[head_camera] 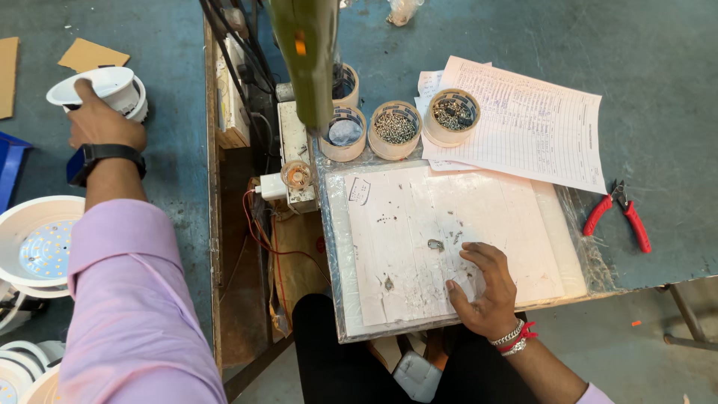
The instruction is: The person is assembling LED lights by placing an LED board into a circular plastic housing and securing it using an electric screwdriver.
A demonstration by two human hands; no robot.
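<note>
Lamp housing, white and round, sits far left on the blue table, and the left hand holds it, fingers wrapped over its rim with a black watch on the wrist. Nearest, at the lower left, white round lamps lie stacked, one showing its yellow dots, beside the pink sleeve. Near right, the right hand rests flat on the white board, fingers spread loosely and holding nothing, a silver and red bracelet at the wrist. A small metal part lies on the board just left of the fingertips. Red pliers lie on the table, well right of the board. Beyond the board stand round tubs: one of small screws, one of darker parts, one with a grey piece. Printed sheets lie under and to the right of the tubs. A green tool hangs above the tubs, at the far middle. Brown card pieces lie at the far left.
</note>
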